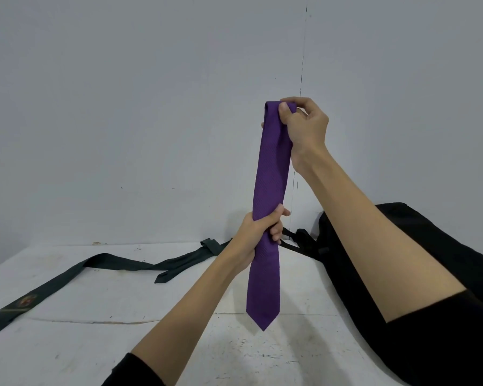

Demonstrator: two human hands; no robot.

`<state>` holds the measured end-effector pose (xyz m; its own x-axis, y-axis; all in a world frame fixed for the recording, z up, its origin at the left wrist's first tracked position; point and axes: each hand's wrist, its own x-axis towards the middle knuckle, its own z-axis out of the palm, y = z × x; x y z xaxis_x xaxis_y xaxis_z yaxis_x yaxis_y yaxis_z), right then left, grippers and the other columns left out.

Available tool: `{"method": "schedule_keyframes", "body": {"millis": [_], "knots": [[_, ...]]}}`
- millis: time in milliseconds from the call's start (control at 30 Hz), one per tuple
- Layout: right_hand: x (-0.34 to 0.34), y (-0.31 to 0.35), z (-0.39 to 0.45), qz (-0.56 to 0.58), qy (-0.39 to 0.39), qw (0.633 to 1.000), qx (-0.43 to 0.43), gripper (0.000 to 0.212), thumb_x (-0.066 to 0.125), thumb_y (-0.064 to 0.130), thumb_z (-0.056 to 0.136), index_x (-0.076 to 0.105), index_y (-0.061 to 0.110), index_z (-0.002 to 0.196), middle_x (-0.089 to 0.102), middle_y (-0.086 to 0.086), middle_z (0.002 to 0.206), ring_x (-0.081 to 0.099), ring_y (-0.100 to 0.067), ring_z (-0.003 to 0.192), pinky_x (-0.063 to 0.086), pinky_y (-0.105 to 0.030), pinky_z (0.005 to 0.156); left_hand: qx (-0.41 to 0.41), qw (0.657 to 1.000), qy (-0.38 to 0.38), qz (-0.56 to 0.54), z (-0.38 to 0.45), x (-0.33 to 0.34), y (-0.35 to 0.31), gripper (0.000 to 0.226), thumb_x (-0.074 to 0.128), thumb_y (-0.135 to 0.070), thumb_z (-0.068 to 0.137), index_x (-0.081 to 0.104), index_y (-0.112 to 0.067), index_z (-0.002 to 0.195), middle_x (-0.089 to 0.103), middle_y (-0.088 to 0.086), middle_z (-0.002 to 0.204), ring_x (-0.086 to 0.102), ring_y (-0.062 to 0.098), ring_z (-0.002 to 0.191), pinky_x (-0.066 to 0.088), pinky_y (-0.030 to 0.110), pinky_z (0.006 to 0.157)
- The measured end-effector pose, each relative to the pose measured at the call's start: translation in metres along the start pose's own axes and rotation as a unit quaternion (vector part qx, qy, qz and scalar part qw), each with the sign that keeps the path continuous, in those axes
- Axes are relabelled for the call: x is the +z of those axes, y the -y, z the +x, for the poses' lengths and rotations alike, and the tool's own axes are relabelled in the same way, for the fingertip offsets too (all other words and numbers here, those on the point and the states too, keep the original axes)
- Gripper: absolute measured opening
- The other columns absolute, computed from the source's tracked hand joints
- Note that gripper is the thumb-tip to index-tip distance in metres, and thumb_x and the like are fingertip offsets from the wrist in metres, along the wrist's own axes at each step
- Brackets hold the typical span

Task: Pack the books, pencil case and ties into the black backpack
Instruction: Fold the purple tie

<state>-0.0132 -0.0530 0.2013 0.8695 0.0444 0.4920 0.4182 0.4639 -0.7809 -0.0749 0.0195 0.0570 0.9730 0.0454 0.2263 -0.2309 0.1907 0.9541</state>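
A purple tie [271, 174] hangs upright in the air, folded over at the top, its pointed tip above the table. My right hand [304, 126] pinches the folded top end. My left hand [258, 235] grips the tie lower down, fingers curled round it. A dark green tie [117, 264] with an emblem near its wide end lies spread across the table to the left. The black backpack [418, 274] lies on the right side of the table, partly hidden behind my right arm. No books or pencil case are in view.
The white table [151, 316] is worn, with scuffs. A plain grey wall [123, 107] stands right behind the table's far edge. The backpack's straps [296, 240] trail toward the middle, behind my left hand.
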Motion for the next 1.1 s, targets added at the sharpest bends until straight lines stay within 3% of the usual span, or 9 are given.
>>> {"method": "schedule_keyframes", "body": {"millis": [167, 267, 433, 500, 600, 700, 800, 900, 1100], "knots": [[-0.023, -0.01, 0.024, -0.023, -0.063, 0.997, 0.047, 0.017, 0.061, 0.002, 0.085, 0.061, 0.015, 0.074, 0.063, -0.013, 0.083, 0.065, -0.04, 0.09, 0.053, -0.052, 0.086, -0.049, 0.996, 0.08, -0.014, -0.02, -0.005, -0.004, 0.02, 0.046, -0.026, 0.098, 0.057, -0.01, 0.101, 0.058, 0.002, 0.063, 0.056, 0.014, 0.055, 0.052, 0.028, 0.059], [-0.043, -0.031, 0.03, -0.093, -0.043, 0.99, 0.098, 0.012, 0.057, 0.004, 0.089, 0.06, 0.013, 0.081, 0.062, -0.009, 0.087, 0.064, -0.029, 0.086, 0.055, -0.036, 0.073, -0.062, 0.992, 0.105, 0.023, -0.028, -0.009, -0.009, 0.017, 0.047, -0.022, 0.098, 0.059, -0.01, 0.103, 0.061, 0.001, 0.067, 0.058, 0.015, 0.056, 0.051, 0.028, 0.056], [-0.082, -0.071, 0.006, -0.389, 0.099, 0.904, 0.148, 0.039, 0.046, 0.006, 0.09, 0.052, 0.013, 0.128, 0.055, -0.007, 0.114, 0.049, -0.018, 0.096, 0.039, -0.022, 0.062, -0.058, 0.993, 0.097, 0.032, -0.028, -0.011, -0.02, 0.016, 0.047, -0.02, 0.098, 0.06, -0.011, 0.1, 0.054, -0.001, 0.063, 0.053, 0.013, 0.051, 0.05, 0.025, 0.054], [-0.089, -0.078, -0.013, -0.378, 0.186, 0.894, 0.153, 0.048, 0.043, -0.005, 0.086, 0.055, 0.017, 0.127, 0.053, -0.002, 0.128, 0.047, -0.015, 0.111, 0.037, -0.024, 0.075, -0.057, 0.995, 0.08, 0.024, -0.024, -0.013, -0.024, 0.016, 0.048, -0.02, 0.098, 0.06, -0.01, 0.1, 0.053, -0.001, 0.063, 0.052, 0.013, 0.051, 0.05, 0.026, 0.053], [-0.1, -0.086, -0.04, -0.32, 0.326, 0.871, 0.181, 0.055, 0.044, -0.011, 0.074, 0.06, 0.014, 0.119, 0.06, 0.0, 0.122, 0.051, -0.017, 0.122, 0.042, -0.03, 0.09, -0.071, 0.996, 0.05, 0.004, -0.018, -0.019, -0.026, 0.016, 0.049, -0.02, 0.097, 0.057, -0.006, 0.101, 0.053, 0.0, 0.063, 0.051, 0.014, 0.051, 0.05, 0.026, 0.052], [-0.106, -0.096, -0.053, -0.26, 0.384, 0.866, 0.187, 0.062, 0.055, -0.012, 0.074, 0.052, 0.017, 0.129, 0.06, 0.004, 0.122, 0.054, -0.014, 0.12, 0.045, -0.032, 0.096, -0.075, 0.997, 0.033, -0.011, -0.016, -0.021, -0.024, 0.016, 0.05, -0.02, 0.097, 0.057, -0.006, 0.098, 0.053, 0.0, 0.062, 0.052, 0.014, 0.051, 0.05, 0.027, 0.051], [-0.1, -0.103, -0.062, -0.214, 0.352, 0.899, 0.148, 0.059, 0.065, 0.002, 0.073, 0.055, 0.028, 0.124, 0.063, 0.009, 0.104, 0.059, -0.011, 0.105, 0.05, -0.028, 0.086, -0.078, 0.996, 0.037, -0.004, -0.017, -0.018, -0.022, 0.016, 0.05, -0.02, 0.097, 0.058, -0.007, 0.096, 0.053, 0.0, 0.061, 0.052, 0.014, 0.051, 0.051, 0.027, 0.053], [-0.091, -0.109, -0.065, -0.2, 0.252, 0.94, 0.115, 0.042, 0.052, -0.007, 0.084, 0.066, 0.03, 0.098, 0.067, 0.006, 0.087, 0.064, -0.01, 0.084, 0.051, -0.026, 0.073, -0.087, 0.995, 0.05, -0.001, -0.018, -0.013, -0.019, 0.016, 0.049, -0.019, 0.097, 0.06, -0.008, 0.096, 0.053, 0.001, 0.062, 0.052, 0.015, 0.052, 0.051, 0.026, 0.053], [-0.081, -0.106, -0.062, -0.237, 0.173, 0.955, 0.05, 0.049, 0.04, -0.015, 0.085, 0.069, 0.024, 0.09, 0.069, 0.002, 0.092, 0.063, -0.014, 0.081, 0.051, -0.019, 0.062, -0.117, 0.989, 0.043, -0.085, -0.023, -0.011, -0.007, 0.016, 0.048, -0.016, 0.097, 0.058, -0.003, 0.099, 0.062, 0.005, 0.071, 0.061, 0.018, 0.058, 0.053, 0.027, 0.057]]}}
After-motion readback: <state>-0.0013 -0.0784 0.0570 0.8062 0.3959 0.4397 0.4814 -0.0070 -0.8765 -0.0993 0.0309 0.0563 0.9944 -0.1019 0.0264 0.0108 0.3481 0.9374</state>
